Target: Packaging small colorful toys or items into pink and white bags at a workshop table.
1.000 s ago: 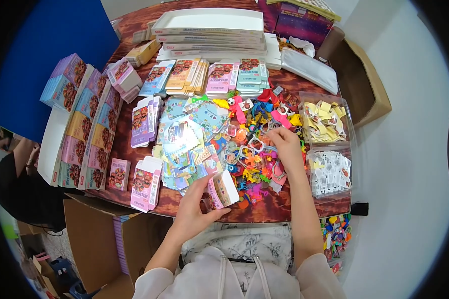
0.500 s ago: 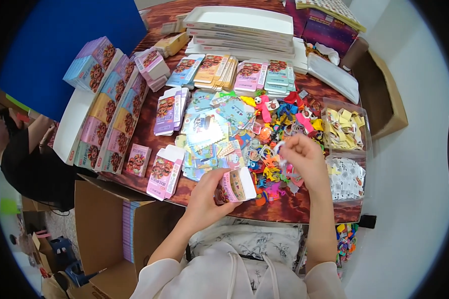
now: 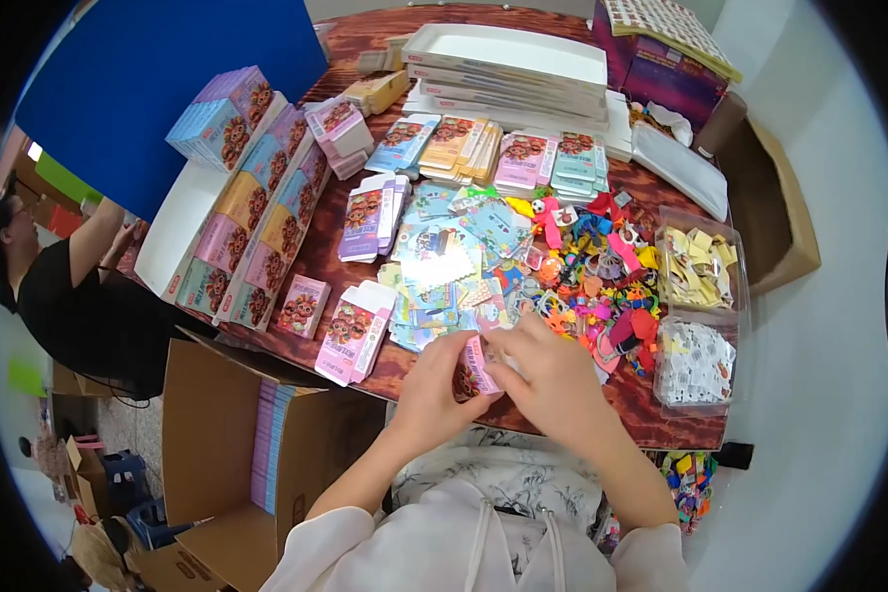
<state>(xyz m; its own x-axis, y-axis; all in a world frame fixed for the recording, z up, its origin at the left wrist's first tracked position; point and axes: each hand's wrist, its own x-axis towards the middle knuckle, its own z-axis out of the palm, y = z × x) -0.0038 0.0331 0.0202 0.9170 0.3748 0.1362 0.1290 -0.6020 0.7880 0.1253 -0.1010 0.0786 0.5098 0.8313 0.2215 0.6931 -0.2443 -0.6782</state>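
A small pink box [image 3: 476,367] is wrapped by the fingers of my left hand [image 3: 429,393], just over the near edge of the table. My right hand [image 3: 553,373] is at the top of that box, its fingers bent and pressed together; whatever they hold is hidden behind them. Beyond both hands spreads a pile of small colourful toys [image 3: 602,259]. Left of the toys lie many overlapping printed cards [image 3: 429,296]. A flat pink carton [image 3: 349,335] rests on the table to the left of my left hand, with a closed pink box [image 3: 303,306] beside it.
Stacks of flat cartons [image 3: 454,143] line the back, before piled white trays [image 3: 508,74]. Filled boxes [image 3: 242,207] stand in trays at left. Clear containers at right hold yellow paper pieces [image 3: 696,264] and white packets [image 3: 696,365]. Below stands an open cardboard box [image 3: 217,434]. A person [image 3: 99,296] works at far left.
My right hand has come left from over the toy pile, where it held a small whitish thing, to the top of the pink box. The whole view has shifted slightly.
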